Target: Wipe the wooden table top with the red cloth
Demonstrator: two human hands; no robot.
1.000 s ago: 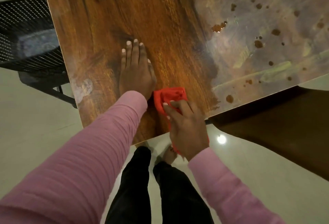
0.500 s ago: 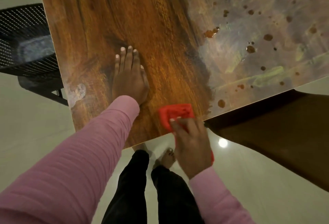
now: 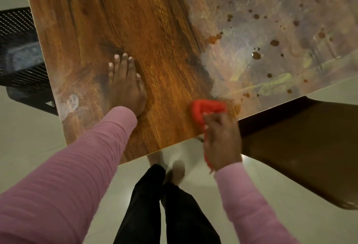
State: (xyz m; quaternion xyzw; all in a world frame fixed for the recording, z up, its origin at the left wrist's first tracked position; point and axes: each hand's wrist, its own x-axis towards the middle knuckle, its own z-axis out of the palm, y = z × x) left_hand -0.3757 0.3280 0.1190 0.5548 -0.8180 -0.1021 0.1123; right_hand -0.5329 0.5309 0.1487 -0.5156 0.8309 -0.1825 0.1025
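Observation:
The wooden table top (image 3: 155, 30) fills the upper part of the head view, brown grain on the left, a glossy patch with several brown droplets (image 3: 256, 55) on the right. My left hand (image 3: 126, 86) lies flat on the wood, fingers stretched and close together. My right hand (image 3: 222, 139) grips the red cloth (image 3: 208, 109) at the table's near edge, pressing it on the surface just left of the droplet patch. Part of the cloth hangs below my palm, past the edge.
A black mesh chair (image 3: 19, 53) stands left of the table. Below the near edge I see a pale tiled floor (image 3: 271, 195), my dark trousers (image 3: 164, 205) and bare feet. The table's dark shadow (image 3: 300, 146) lies on the floor to the right.
My right hand has slid the red cloth to the right along the near edge, away from my left hand and toward the spotted patch. My left hand stays flat in place.

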